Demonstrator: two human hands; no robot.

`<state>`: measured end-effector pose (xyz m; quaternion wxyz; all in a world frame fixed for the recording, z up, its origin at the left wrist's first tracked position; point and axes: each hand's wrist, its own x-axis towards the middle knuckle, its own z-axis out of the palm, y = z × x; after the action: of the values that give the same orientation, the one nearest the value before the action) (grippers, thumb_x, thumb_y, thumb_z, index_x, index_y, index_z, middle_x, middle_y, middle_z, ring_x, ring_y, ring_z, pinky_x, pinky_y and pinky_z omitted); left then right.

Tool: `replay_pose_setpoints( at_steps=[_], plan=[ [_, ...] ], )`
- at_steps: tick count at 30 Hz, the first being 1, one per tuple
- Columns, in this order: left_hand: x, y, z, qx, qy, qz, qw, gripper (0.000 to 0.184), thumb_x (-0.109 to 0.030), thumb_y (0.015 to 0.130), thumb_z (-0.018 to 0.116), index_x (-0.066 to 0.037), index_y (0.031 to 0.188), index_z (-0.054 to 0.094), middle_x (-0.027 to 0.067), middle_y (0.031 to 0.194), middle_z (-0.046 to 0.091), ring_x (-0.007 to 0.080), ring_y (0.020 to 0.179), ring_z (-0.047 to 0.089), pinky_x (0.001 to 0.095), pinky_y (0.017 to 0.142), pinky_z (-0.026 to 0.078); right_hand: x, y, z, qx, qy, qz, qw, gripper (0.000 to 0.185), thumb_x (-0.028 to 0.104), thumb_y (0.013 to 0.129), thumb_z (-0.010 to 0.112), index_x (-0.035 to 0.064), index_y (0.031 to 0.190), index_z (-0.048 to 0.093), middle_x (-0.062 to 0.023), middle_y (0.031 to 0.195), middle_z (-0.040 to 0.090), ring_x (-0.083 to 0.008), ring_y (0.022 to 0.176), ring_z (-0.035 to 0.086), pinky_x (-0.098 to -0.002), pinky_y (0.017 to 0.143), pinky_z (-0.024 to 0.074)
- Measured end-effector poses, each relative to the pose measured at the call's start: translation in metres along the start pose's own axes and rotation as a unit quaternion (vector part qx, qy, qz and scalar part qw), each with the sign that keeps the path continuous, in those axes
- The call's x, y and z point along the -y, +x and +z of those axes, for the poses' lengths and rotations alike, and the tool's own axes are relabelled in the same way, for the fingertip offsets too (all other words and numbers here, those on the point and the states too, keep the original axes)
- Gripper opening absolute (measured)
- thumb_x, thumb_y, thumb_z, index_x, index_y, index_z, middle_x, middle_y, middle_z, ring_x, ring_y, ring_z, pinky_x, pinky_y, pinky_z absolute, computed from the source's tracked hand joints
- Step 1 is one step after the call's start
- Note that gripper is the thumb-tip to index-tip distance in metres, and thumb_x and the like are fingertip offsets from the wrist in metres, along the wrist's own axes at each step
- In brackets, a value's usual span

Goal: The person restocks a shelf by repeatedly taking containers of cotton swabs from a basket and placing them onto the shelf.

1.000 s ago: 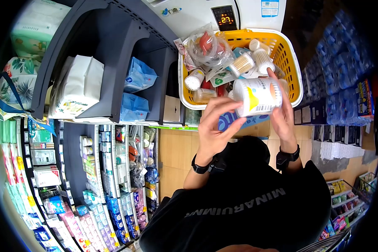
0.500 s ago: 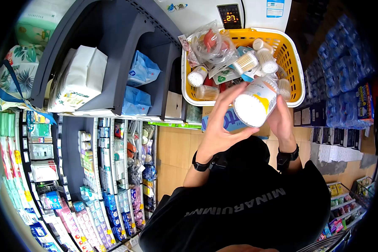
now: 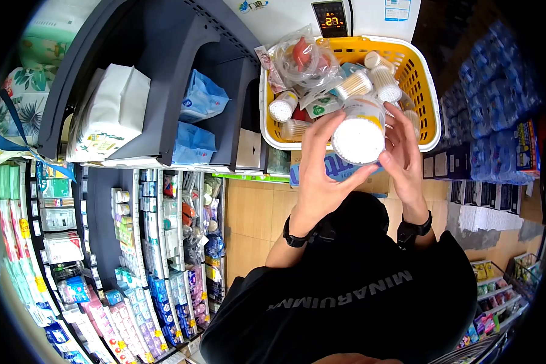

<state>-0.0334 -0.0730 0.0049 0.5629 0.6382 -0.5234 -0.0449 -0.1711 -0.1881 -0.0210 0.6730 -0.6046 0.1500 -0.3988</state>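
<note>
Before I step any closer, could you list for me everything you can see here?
Held tub: one, white with yellow, between both hands
Basket: one, yellow with white rim, beyond the hands
Other tubs: at least five, mostly whitish, in the basket
Plastic packaging: count unclear, clear with red inside, basket's upper left
Display: one, black with lit digits, behind the basket
Blue packs: two, blue, on the grey shelving
Bottles: too many to count, bluish, far right
Shelf goods: too many to count, mixed colours, lower left
Wristbands: two, black, one per wrist
Shirt: one, black, bottom centre
Left hand: one, bare, at the tub's left
Right hand: one, bare, at its right
</note>
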Motion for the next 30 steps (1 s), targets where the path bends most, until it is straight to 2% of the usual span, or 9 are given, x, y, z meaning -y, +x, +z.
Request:
replay_pose_setpoints(
  at_steps=[2,5,9,15,18,21,23,27,30],
  plan=[
    [0.000,0.000,-0.003,0.025,-0.045,-0.007,0.999,0.086,-0.014,0.073,0.094,-0.004,0.147,0.052,0.0188,0.147,0.053,0.0329,0.132,0.056,0.0426,0.107,0.048,-0.003,0.000,-0.002,-0.027,0.039,0.013,0.999,0.083,0.034,0.092,0.074,0.0006,0.157,0.034,-0.0208,0.146,0.051,-0.0291,0.135,0.052,-0.0418,0.112,0.0417],
    [0.006,-0.001,-0.005,0.030,-0.157,-0.050,0.986,0.074,-0.014,0.085,0.085,-0.002,0.148,0.050,0.0151,0.149,0.050,0.0261,0.136,0.053,0.0412,0.109,0.047,-0.009,0.000,-0.008,-0.026,0.055,0.001,0.998,0.083,0.035,0.092,0.073,-0.0004,0.156,0.035,-0.0222,0.146,0.051,-0.0297,0.134,0.054,-0.0426,0.113,0.0414],
    [0.016,-0.003,-0.004,0.036,-0.157,-0.093,0.983,0.071,-0.025,0.095,0.075,-0.002,0.154,0.043,0.0184,0.151,0.050,0.0301,0.137,0.053,0.0426,0.109,0.047,-0.007,-0.001,-0.006,-0.033,0.062,-0.002,0.998,0.085,0.039,0.091,0.073,-0.0024,0.154,0.035,-0.0226,0.146,0.051,-0.0300,0.135,0.053,-0.0425,0.114,0.0402],
    [0.018,-0.008,-0.002,0.068,-0.283,-0.166,0.942,0.082,-0.025,0.093,0.078,0.001,0.157,0.036,0.0203,0.152,0.049,0.0292,0.139,0.052,0.0430,0.111,0.046,-0.005,0.000,-0.005,-0.005,0.074,-0.011,0.997,0.088,0.043,0.091,0.072,-0.0047,0.154,0.034,-0.0240,0.149,0.050,-0.0318,0.138,0.051,-0.0427,0.118,0.0371],
    [0.017,-0.009,-0.003,0.030,-0.260,-0.149,0.954,0.087,-0.022,0.087,0.085,0.001,0.156,0.038,0.0186,0.148,0.053,0.0268,0.134,0.055,0.0413,0.110,0.045,-0.006,-0.002,-0.004,-0.004,0.083,-0.003,0.997,0.082,0.042,0.095,0.068,-0.0055,0.154,0.039,-0.0234,0.153,0.049,-0.0316,0.140,0.050,-0.0432,0.119,0.0358],
    [0.020,-0.005,-0.002,0.008,-0.182,-0.113,0.977,0.092,-0.019,0.078,0.093,0.000,0.151,0.042,0.0161,0.141,0.058,0.0238,0.126,0.058,0.0392,0.108,0.046,-0.008,-0.003,-0.004,0.016,0.078,0.019,0.997,0.065,0.026,0.101,0.065,-0.0066,0.152,0.044,-0.0219,0.154,0.049,-0.0301,0.141,0.049,-0.0433,0.120,0.0357],
    [0.017,-0.006,0.001,-0.008,-0.176,-0.124,0.977,0.091,-0.018,0.076,0.094,0.000,0.149,0.044,0.0142,0.139,0.060,0.0229,0.126,0.059,0.0387,0.107,0.046,-0.009,-0.002,-0.001,0.013,-0.002,-0.058,0.998,0.053,0.011,0.103,0.063,-0.0078,0.149,0.047,-0.0208,0.152,0.051,-0.0280,0.140,0.050,-0.0416,0.118,0.0379],
    [0.014,-0.006,0.002,-0.031,-0.120,-0.129,0.984,0.093,-0.021,0.072,0.098,0.000,0.146,0.046,0.0129,0.134,0.061,0.0217,0.118,0.061,0.0378,0.103,0.048,-0.007,-0.003,0.001,-0.002,-0.016,-0.034,0.999,0.052,0.005,0.102,0.065,-0.0067,0.150,0.046,-0.0198,0.151,0.052,-0.0265,0.139,0.050,-0.0401,0.116,0.0406],
    [0.016,-0.008,0.000,-0.024,-0.099,-0.111,0.989,0.087,-0.020,0.074,0.096,-0.001,0.145,0.049,0.0112,0.131,0.061,0.0218,0.116,0.061,0.0367,0.101,0.049,-0.007,-0.003,0.001,-0.031,-0.032,-0.012,0.999,0.051,0.011,0.104,0.065,-0.0040,0.150,0.047,-0.0189,0.150,0.052,-0.0252,0.137,0.053,-0.0391,0.114,0.0431]
  ],
)
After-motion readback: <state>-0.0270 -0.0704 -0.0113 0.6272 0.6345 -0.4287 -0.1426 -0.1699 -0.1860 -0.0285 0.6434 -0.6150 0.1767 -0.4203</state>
